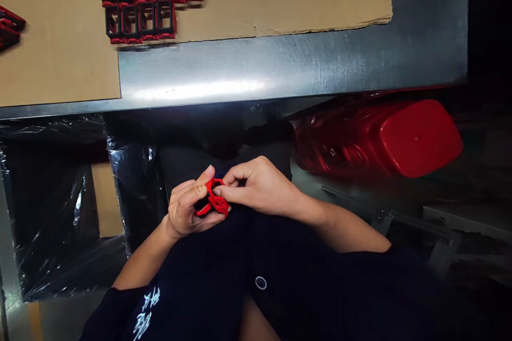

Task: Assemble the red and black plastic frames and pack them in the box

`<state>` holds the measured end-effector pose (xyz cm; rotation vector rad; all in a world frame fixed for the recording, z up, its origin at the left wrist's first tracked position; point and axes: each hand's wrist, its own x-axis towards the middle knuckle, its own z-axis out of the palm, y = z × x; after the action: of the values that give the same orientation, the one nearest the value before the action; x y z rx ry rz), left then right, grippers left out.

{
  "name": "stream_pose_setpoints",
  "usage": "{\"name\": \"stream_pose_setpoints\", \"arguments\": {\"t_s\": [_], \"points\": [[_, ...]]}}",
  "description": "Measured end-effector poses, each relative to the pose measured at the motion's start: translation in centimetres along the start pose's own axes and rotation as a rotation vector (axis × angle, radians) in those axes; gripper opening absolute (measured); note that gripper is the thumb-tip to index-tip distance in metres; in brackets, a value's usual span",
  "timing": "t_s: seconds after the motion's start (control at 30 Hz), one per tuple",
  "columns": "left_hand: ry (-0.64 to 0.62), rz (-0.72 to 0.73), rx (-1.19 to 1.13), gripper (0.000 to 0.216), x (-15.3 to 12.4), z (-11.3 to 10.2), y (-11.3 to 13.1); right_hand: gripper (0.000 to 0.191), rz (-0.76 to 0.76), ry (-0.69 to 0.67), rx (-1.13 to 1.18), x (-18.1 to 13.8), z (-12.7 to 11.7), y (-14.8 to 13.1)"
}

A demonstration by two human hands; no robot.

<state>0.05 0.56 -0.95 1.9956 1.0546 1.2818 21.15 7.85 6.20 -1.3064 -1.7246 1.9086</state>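
In both hands, low in the head view, I hold a small red plastic frame part [214, 198] with black on its lower side. My left hand [188, 208] cradles it from below, thumb and fingers around its left side. My right hand [256, 186] pinches its upper right edge, with the fingertips partly inside the opening. The fingers hide part of the piece, so its full shape cannot be seen.
A steel table edge [192, 85] runs across the view, with cardboard [60, 64] on top carrying rows of black-and-red frames [148, 0]. A red plastic bin [380, 138] lies to the right, and black plastic sheeting [52, 213] hangs to the left.
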Motion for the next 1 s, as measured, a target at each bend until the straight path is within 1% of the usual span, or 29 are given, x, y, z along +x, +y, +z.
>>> {"name": "stream_pose_setpoints", "arguments": {"t_s": [0.03,0.07,0.1,0.17,0.2,0.23,0.27,0.3,0.33,0.43,0.53,0.63,0.73,0.87,0.93,1.0], "points": [[0.015,-0.020,0.000,0.103,-0.3,0.0,0.0,0.017,-0.007,0.010,0.006,0.0,-0.4,0.3],[0.035,-0.046,0.004,0.103,-0.5,0.1,0.0,0.016,-0.005,0.048,0.026,-0.1,-1.1,0.8],[0.055,-0.076,0.008,0.104,-0.8,0.1,0.0,0.015,0.008,0.115,0.056,-0.2,-1.9,1.4],[0.084,-0.120,-0.009,0.106,-1.1,0.3,0.1,0.020,0.059,0.351,0.100,-0.3,-3.5,2.6],[0.086,-0.134,-0.031,0.106,-1.1,0.5,0.1,0.026,0.082,0.437,0.108,-0.3,-4.0,3.1],[0.078,-0.147,-0.065,0.105,-1.1,0.6,0.1,0.033,0.100,0.474,0.112,-0.3,-4.3,3.4],[0.077,-0.161,-0.107,0.103,-1.0,0.8,0.2,0.041,0.110,0.466,0.115,-0.3,-4.4,3.5],[0.082,-0.180,-0.149,0.102,-0.8,1.0,0.2,0.045,0.110,0.426,0.125,-0.3,-4.1,3.4],[0.090,-0.204,-0.187,0.101,-0.7,1.2,0.2,0.045,0.100,0.372,0.150,-0.3,-3.6,3.2],[0.114,-0.255,-0.306,0.096,-0.2,1.6,0.4,0.027,0.046,0.196,0.288,-0.3,-1.6,2.4],[0.100,-0.317,-0.397,0.088,-0.1,1.7,0.5,0.029,0.039,0.053,0.374,-0.3,-0.3,2.3],[0.079,-0.370,-0.425,0.087,-0.2,1.7,0.6,0.028,0.043,-0.038,0.434,-0.3,0.2,2.7],[0.086,-0.363,-0.457,0.086,-0.3,1.6,0.5,0.033,0.063,-0.086,0.473,-0.2,0.4,2.8],[0.103,-0.370,-0.480,0.079,-0.4,1.8,0.3,0.039,0.089,-0.119,0.453,-0.1,0.8,2.4],[0.105,-0.362,-0.452,0.082,-0.6,2.0,0.1,0.042,0.101,-0.122,0.436,0.0,1.0,2.2],[0.101,-0.322,-0.389,0.089,-0.7,2.3,0.1,0.043,0.117,-0.089,0.388,0.3,1.3,2.0]]}}
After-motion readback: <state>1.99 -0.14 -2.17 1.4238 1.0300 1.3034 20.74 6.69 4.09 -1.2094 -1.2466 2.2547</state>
